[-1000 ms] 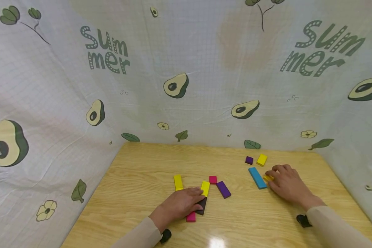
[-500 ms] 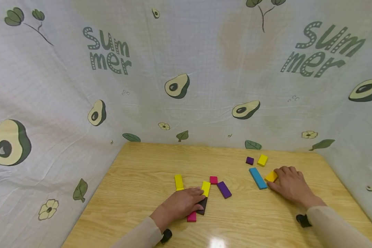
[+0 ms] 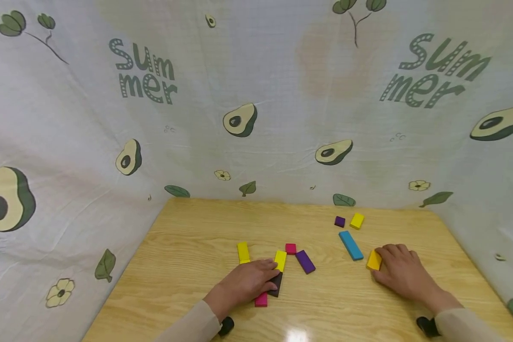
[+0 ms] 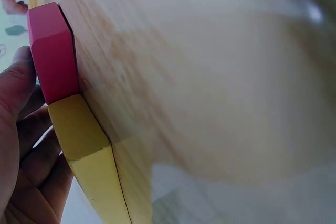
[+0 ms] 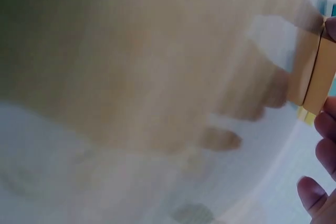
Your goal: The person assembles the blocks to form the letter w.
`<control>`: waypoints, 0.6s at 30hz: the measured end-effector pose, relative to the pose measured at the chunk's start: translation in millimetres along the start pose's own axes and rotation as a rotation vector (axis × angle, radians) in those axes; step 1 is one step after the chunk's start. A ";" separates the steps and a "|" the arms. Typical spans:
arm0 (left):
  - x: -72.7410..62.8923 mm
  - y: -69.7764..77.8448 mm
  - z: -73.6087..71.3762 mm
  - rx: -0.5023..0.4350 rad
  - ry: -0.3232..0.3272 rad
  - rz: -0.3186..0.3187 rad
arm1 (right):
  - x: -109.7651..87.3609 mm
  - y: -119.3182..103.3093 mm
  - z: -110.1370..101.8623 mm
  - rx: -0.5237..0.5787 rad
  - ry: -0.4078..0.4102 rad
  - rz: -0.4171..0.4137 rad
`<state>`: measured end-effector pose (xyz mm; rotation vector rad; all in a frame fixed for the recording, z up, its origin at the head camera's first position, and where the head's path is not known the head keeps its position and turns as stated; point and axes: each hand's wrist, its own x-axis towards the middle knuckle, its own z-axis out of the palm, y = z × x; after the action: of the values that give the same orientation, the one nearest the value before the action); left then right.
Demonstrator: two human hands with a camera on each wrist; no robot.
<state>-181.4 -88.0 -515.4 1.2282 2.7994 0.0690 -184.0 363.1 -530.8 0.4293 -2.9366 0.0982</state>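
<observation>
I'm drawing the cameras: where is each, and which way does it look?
Head: worn there, facing forward and down at the table; left hand, right hand and sleeves show.
Left wrist: on that wrist, facing a pink block and yellow block; left hand near, right hand far.
Right wrist: on that wrist, facing an orange block; right hand partly shows.
Head and right wrist share that block.

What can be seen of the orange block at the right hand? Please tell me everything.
The orange block is oblong, with flat faces and straight edges, plain in colour and perhaps painted wood. The right hand holds it, fingertips at its two ends, partly covering it in the head view. It appears to rest on the table: in the right wrist view a thin dark line marks their meeting. It sits right of the blue block, with a gap between.
</observation>
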 end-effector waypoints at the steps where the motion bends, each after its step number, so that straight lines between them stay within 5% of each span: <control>1: -0.5 -0.1 -0.3 -0.001 0.001 0.000 | -3.3 -3.0 -0.5 0.005 0.002 -0.005; 10: -1.7 0.7 -0.2 -0.008 -0.010 -0.007 | -23.2 -31.5 -4.2 0.045 0.004 -0.076; 18: -0.9 -0.1 -0.2 -0.005 0.002 -0.001 | -21.0 -58.2 -5.8 0.077 0.009 -0.156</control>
<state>-180.9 -88.7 -515.2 1.2266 2.7992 0.0771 -146.4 313.8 -526.5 0.6654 -2.8849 0.1921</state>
